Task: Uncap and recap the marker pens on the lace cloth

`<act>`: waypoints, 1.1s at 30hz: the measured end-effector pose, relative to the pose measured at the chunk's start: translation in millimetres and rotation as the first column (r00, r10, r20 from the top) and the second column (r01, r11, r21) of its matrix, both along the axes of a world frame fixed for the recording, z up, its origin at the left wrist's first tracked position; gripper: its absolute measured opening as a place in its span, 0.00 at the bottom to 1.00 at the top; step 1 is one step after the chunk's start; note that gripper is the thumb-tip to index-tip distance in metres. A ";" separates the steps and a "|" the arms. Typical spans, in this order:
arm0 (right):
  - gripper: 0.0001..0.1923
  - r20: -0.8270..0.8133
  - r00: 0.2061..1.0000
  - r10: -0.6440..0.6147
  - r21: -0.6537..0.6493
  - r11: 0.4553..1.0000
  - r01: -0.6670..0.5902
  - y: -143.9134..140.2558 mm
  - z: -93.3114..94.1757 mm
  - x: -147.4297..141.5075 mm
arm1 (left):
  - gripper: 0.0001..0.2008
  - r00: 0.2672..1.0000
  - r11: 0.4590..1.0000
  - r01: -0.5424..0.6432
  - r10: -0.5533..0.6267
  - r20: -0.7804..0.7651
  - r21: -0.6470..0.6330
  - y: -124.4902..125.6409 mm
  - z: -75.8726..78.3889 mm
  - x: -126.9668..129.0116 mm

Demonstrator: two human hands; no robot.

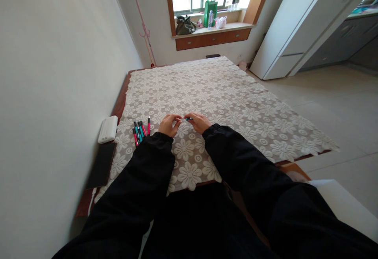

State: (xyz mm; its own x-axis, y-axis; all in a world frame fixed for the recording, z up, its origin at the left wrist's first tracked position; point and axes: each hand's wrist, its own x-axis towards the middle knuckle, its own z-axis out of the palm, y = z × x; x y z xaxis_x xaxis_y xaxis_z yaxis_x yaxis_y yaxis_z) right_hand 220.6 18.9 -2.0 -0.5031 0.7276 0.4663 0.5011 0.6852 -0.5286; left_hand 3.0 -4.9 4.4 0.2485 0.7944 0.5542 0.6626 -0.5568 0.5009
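Over the near half of the table, my two hands almost meet at the fingertips. My right hand (198,122) pinches a small blue and dark pen (188,119), mostly hidden by the fingers. From its left end a thin pale piece runs to my left hand (170,125), whose thumb and fingers are closed on it. Whether this piece is a refill or another pen part is too small to tell. Left of my left hand lies a group of pens (139,129) in red, teal and black. One red and black pen (149,125) lies slightly apart from them.
A lace flower tablecloth (189,81) covers the table. At the left edge, by the wall, are a white power bank-like box (108,129) and a dark flat device (102,165) with a white cable (91,202). A white fridge (291,30) stands beyond on the right.
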 end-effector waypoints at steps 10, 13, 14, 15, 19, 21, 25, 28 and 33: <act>0.12 -0.167 0.986 -0.004 -0.077 0.997 -0.009 -2.4 0.2 -4.4 | 0.14 0.996 0.995 -0.059 0.053 0.069 0.085 -4.0 4.6 -1.2; 0.11 -0.413 0.908 -0.072 -0.243 0.969 -0.034 2.9 -1.1 -7.2 | 0.22 0.993 0.991 -0.109 0.104 0.059 0.080 -1.8 2.7 -3.4; 0.12 -0.503 0.858 -0.106 -0.306 0.950 -0.062 5.9 -1.9 -7.6 | 0.24 0.991 0.989 -0.132 0.129 0.040 0.066 -0.3 0.8 -4.4; 0.15 -0.582 0.801 -0.139 -0.358 0.929 -0.099 9.2 -2.8 -7.5 | 0.25 0.987 0.986 -0.160 0.160 0.013 0.053 1.5 -1.8 -5.5; 0.26 -0.725 0.662 -0.190 -0.443 0.865 -0.237 18.9 -5.1 -4.5 | 0.22 0.944 0.951 -0.309 0.308 -0.118 0.018 9.5 -18.6 -10.1; 0.28 -0.734 0.653 -0.186 -0.458 0.846 -0.274 19.9 -5.4 -3.3 | 0.16 0.924 0.935 -0.355 0.353 -0.144 0.017 12.1 -26.3 -12.2; 0.29 -0.742 0.645 -0.183 -0.469 0.829 -0.304 18.5 -5.2 -3.7 | 0.05 0.916 0.930 -0.367 0.363 -0.173 0.011 12.8 -27.8 -13.8; 0.28 -0.745 0.642 -0.181 -0.440 0.857 -0.270 17.7 -4.9 -5.2 | 0.06 0.915 0.926 -0.373 0.355 -0.193 -0.066 9.8 -16.6 -11.0; 0.16 -0.632 0.750 -0.193 -0.326 0.945 -0.031 13.4 -3.9 -6.1 | 0.09 0.950 0.951 -0.308 0.308 -0.044 -0.001 -1.6 6.1 -3.4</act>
State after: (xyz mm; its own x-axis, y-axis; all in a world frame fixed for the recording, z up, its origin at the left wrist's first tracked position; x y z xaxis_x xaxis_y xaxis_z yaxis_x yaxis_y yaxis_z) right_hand 214.4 32.3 -5.9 -0.0921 0.9079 0.4089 0.0057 0.4112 -0.9115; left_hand -0.4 -6.5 10.5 0.0142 0.8402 0.5421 0.8219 -0.3185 0.4722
